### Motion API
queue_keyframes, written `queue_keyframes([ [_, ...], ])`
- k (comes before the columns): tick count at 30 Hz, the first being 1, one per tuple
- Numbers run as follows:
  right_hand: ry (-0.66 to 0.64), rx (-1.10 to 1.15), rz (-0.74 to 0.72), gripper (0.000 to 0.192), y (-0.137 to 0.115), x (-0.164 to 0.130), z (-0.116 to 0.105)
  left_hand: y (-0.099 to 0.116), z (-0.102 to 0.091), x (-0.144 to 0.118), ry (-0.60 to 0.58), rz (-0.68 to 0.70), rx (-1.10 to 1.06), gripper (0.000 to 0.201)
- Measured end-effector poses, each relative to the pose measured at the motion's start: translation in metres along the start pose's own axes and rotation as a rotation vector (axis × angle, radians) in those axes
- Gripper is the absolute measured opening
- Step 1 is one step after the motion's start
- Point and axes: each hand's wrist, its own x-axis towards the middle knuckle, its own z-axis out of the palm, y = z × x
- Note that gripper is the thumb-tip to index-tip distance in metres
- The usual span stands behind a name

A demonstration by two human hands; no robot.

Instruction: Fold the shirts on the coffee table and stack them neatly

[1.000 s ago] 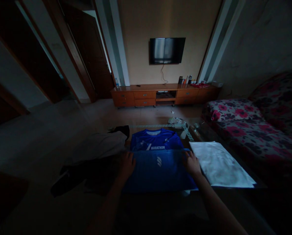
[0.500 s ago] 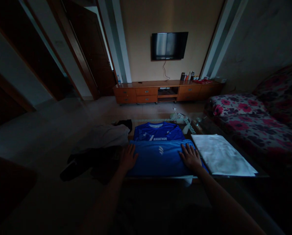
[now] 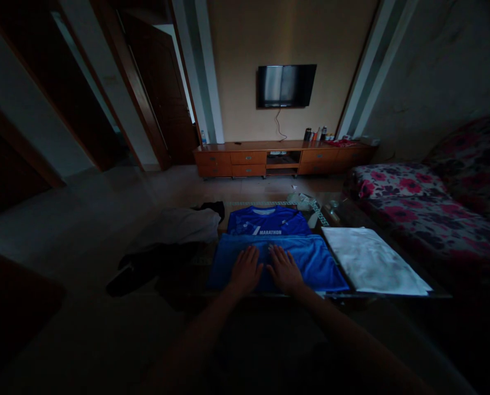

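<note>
A blue sports shirt (image 3: 265, 221) lies on the glass-topped table, its collar at the far side and "MARATHON" printed across the chest. The lower part is folded up over itself, making a lighter blue panel (image 3: 311, 258) nearest me. My left hand (image 3: 247, 269) rests flat on the middle of that panel, fingers spread. Close beside it, my right hand (image 3: 285, 267) lies flat too, fingers apart and pointing away from me. Both palms touch the cloth and neither grips it. The small logo on the panel is mostly hidden by my hands.
A folded white cloth (image 3: 374, 260) lies right of the shirt. Grey and black clothes (image 3: 179, 230) are heaped at the left. Beyond stand a wooden TV cabinet (image 3: 249, 159) with bottles and a wall television (image 3: 286, 86). A flowered sofa (image 3: 409, 192) is on the right.
Both hands have moved inward from the folded panel's left and right edges to its middle, staying flat on the cloth. The view has tilted up slightly.
</note>
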Motion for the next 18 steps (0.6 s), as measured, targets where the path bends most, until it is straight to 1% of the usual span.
queue_keyframes([
  [1,-0.013,-0.003,-0.019,0.071,-0.008,-0.002,0.004,0.006,0.006,-0.002,-0.013,0.001,-0.001,0.057],
  [3,-0.024,-0.011,-0.029,0.069,-0.014,-0.006,0.011,0.012,0.016,-0.007,-0.032,0.003,-0.002,0.058],
  [5,-0.032,-0.011,-0.024,0.069,-0.013,-0.009,0.014,0.012,0.023,-0.011,-0.042,-0.001,-0.003,0.060],
  [8,-0.056,-0.008,0.014,0.071,-0.002,-0.013,0.014,0.007,0.028,-0.016,-0.054,-0.026,-0.007,0.063],
  [11,-0.079,-0.005,0.072,0.074,0.015,-0.017,0.009,-0.001,0.027,-0.019,-0.057,-0.059,-0.009,0.067],
  [14,-0.087,-0.017,0.123,0.075,0.038,-0.025,0.003,-0.014,0.022,-0.022,-0.053,-0.093,-0.010,0.073],
  [18,-0.025,-0.070,0.170,0.073,0.080,-0.039,-0.002,-0.040,0.009,-0.027,-0.043,-0.136,0.010,0.079],
])
